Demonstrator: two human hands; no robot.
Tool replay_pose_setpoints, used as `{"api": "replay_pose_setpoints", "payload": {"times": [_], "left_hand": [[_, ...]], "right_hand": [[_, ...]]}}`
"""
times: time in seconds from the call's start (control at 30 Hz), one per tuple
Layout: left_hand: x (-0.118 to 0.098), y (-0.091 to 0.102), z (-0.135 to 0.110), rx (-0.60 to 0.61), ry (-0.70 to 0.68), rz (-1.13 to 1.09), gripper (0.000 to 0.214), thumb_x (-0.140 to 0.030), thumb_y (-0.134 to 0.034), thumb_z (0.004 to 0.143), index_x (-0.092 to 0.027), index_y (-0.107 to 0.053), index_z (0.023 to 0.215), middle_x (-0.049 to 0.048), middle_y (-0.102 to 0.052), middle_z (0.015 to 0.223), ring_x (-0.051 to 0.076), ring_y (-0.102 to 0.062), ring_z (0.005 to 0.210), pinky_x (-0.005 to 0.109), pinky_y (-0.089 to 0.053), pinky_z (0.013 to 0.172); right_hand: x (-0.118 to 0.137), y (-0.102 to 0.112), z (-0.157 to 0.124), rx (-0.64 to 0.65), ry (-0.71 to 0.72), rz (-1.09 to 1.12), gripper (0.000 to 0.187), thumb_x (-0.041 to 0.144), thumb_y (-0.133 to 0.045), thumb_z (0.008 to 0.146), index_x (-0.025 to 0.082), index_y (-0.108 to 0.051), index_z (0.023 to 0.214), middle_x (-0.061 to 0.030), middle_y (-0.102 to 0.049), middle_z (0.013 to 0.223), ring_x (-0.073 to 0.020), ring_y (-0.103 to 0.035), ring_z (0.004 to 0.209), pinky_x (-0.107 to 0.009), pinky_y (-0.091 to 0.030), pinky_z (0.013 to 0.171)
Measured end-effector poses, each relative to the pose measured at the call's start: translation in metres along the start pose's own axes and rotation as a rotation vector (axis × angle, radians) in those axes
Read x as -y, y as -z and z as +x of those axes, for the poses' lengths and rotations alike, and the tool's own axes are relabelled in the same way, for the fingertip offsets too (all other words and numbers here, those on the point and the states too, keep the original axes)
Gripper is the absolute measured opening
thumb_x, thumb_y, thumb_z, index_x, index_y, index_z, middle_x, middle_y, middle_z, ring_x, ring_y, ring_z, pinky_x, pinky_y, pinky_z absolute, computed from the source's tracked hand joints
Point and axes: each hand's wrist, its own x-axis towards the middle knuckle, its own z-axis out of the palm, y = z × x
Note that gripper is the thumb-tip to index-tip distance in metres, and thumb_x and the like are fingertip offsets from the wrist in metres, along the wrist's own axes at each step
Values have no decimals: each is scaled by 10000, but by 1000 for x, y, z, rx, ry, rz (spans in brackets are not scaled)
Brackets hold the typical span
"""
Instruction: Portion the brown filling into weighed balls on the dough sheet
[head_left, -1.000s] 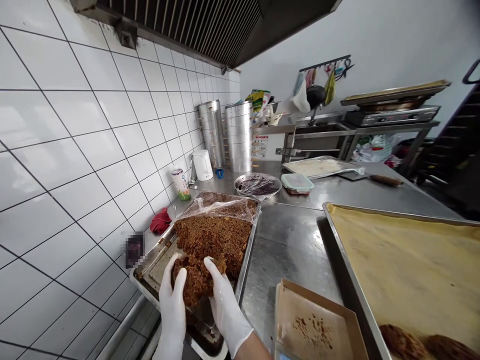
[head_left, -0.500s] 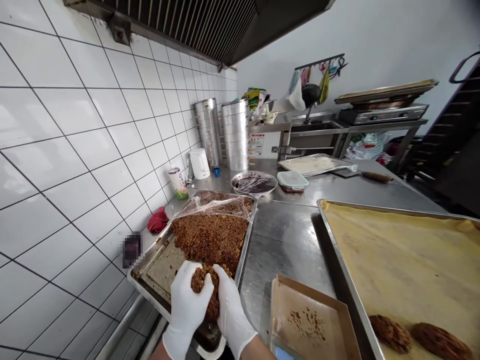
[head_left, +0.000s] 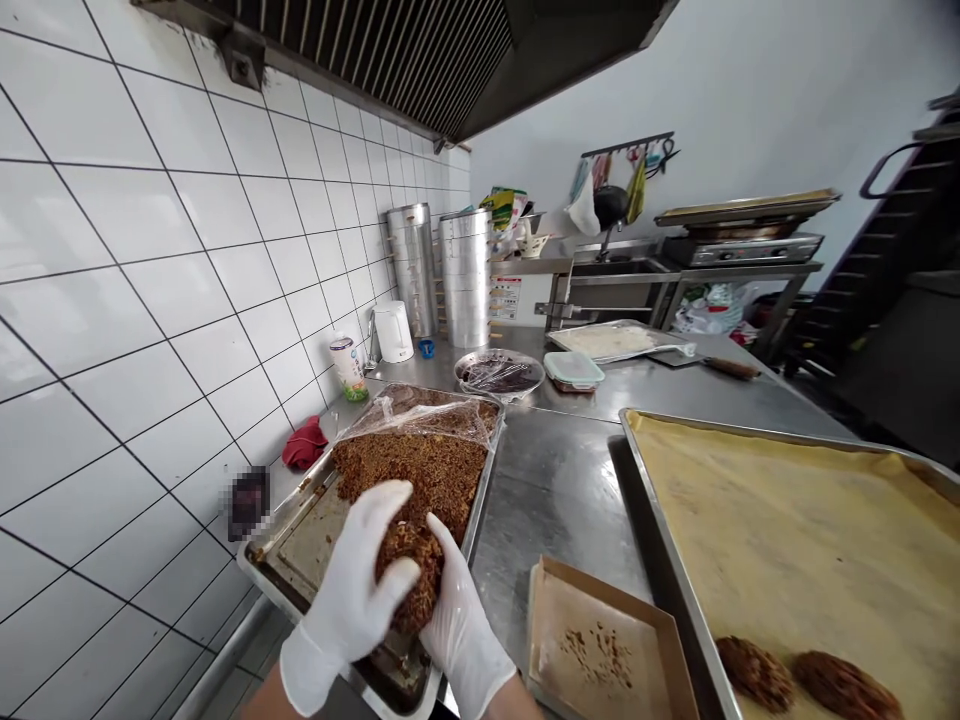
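Between my white-gloved hands is a lump of brown, grainy mixture [head_left: 414,572], held over the near end of a metal tray [head_left: 300,545]. My left hand [head_left: 358,575] curves round its left side, thumb pressed across the front. Cupped against the right side is my right hand [head_left: 459,610]; part of its fingers is hidden behind the lump. Loose brown mixture [head_left: 427,465] fills the far part of the tray, partly under clear plastic film [head_left: 420,412]. The tray's left part shows bare metal with crumbs.
At right, a large tray lined with yellowish sheet [head_left: 795,520] bears two shaped brown lumps [head_left: 754,672]. A shallow cardboard box [head_left: 600,600] with crumbs stands between the trays. Behind are a film-covered bowl [head_left: 499,372], a lidded container [head_left: 574,370] and a white kettle [head_left: 393,332].
My left hand has opened wider over the lump and moved slightly left, its fingers lifting. The lump shows more between both hands. The whole view has shifted a little.
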Motion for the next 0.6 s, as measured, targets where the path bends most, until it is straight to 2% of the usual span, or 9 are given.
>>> {"api": "replay_pose_setpoints", "payload": {"times": [0.07, 0.13, 0.2, 0.27, 0.37, 0.43, 0.47, 0.53, 0.6], "left_hand": [[15, 7, 7, -156, 112, -71, 455, -361, -427, 970, -285, -525, 1408, 67, -521, 1494, 276, -451, 1397, 463, -323, 1199], [41, 9, 12, -233, 264, -36, 379, -379, -445, 962, -261, -625, 1274, 80, -610, 1387, 274, -530, 1315, 480, -356, 1168], [65, -3, 9, -103, 338, 17, 327, -385, -559, 893, -234, -691, 1150, 106, -697, 1222, 302, -625, 1166, 518, -413, 1101], [77, -26, -1, 12, 325, 23, 317, -349, -687, 782, -230, -729, 1073, 114, -732, 1102, 323, -671, 1057, 512, -472, 1028], [77, -65, -22, 92, 275, 40, 378, -269, -757, 683, -232, -740, 1058, 141, -716, 1140, 357, -669, 1064, 495, -502, 981], [73, -78, -33, 124, 254, 52, 286, -204, -712, 695, -237, -755, 976, 138, -724, 1103, 353, -675, 1043, 480, -517, 955], [71, -78, -36, 143, 245, 52, 226, -176, -685, 704, -243, -760, 907, 123, -737, 1039, 341, -688, 997, 467, -532, 927], [69, -65, -36, 168, 242, 49, 154, -159, -649, 729, -249, -751, 802, 85, -743, 890, 313, -703, 882, 452, -558, 862], [65, -41, -29, 133, 264, 57, 189, -190, -619, 782, -242, -747, 911, 76, -748, 949, 307, -702, 916, 475, -553, 898]], "right_hand": [[7, 4, -5, -13, 12, 40, 606, 575, -647, 810, 168, -664, 1259, -132, -751, 1164, -319, -707, 1030, -463, -573, 844], [22, 6, -10, -36, 54, 82, 620, 575, -661, 798, 180, -655, 1276, -129, -733, 1216, -332, -696, 1068, -477, -573, 855], [40, 5, -13, -74, 104, 117, 612, 556, -685, 785, 186, -657, 1271, -120, -722, 1244, -340, -684, 1099, -485, -572, 873], [56, 4, -15, -114, 144, 138, 589, 533, -706, 773, 179, -674, 1242, -115, -728, 1235, -342, -680, 1107, -491, -573, 887], [71, 4, -17, -160, 199, 163, 523, 510, -713, 774, 200, -697, 1195, -85, -740, 1217, -327, -670, 1131, -481, -572, 912], [72, 8, -19, -184, 226, 182, 485, 506, -710, 779, 223, -704, 1173, -63, -745, 1209, -314, -661, 1152, -471, -569, 925], [71, 10, -20, -192, 231, 192, 479, 508, -710, 779, 229, -706, 1167, -60, -747, 1207, -312, -659, 1158, -470, -569, 928], [66, 15, -21, -195, 222, 205, 486, 519, -714, 776, 228, -705, 1166, -69, -746, 1206, -319, -663, 1150, -481, -569, 926], [59, 19, -21, -187, 212, 216, 505, 536, -711, 779, 223, -703, 1175, -78, -747, 1203, -321, -673, 1129, -483, -568, 926]]}}
